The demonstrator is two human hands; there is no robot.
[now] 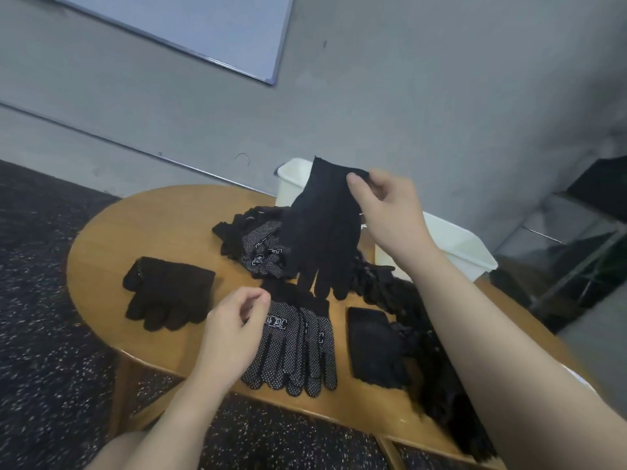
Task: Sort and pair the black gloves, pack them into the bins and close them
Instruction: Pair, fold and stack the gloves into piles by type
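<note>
right hand (386,212) pinching limp knit glove (322,232) cuff

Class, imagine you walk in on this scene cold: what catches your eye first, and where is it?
First, the plain black glove hanging fingers-down above the table's middle, pinched at its cuff by the right hand. Next, the white-dotted gloves lying at the near edge of the round wooden table, beside the left hand.
</note>
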